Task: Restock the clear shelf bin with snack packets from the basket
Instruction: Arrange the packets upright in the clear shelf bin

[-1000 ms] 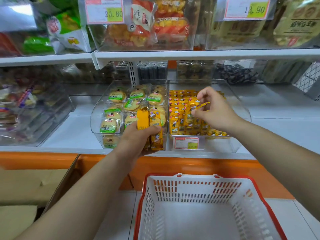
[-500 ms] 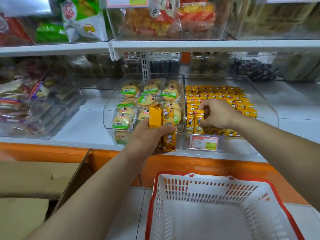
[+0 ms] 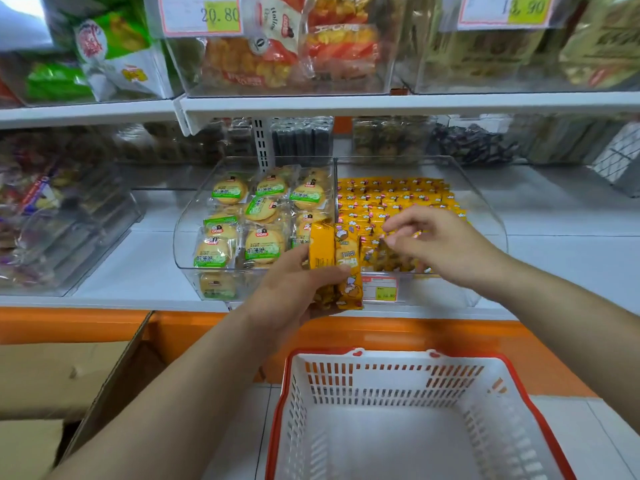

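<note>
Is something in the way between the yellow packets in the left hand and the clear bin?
Nothing fixed. The clear bin is open on top, just right of the yellow packets that the left hand grips. Only the right hand hovers over its front rows and may need to move aside.

Green-labelled biscuit packs (image 3: 263, 216) fill a bin (image 3: 187, 237); cardboard box (image 3: 52, 382) at lower left

Two hands (image 3: 294, 289) (image 3: 445, 249); one basket (image 3: 394, 358); three price tags (image 3: 201, 13) (image 3: 504, 10) (image 3: 384, 289).
</note>
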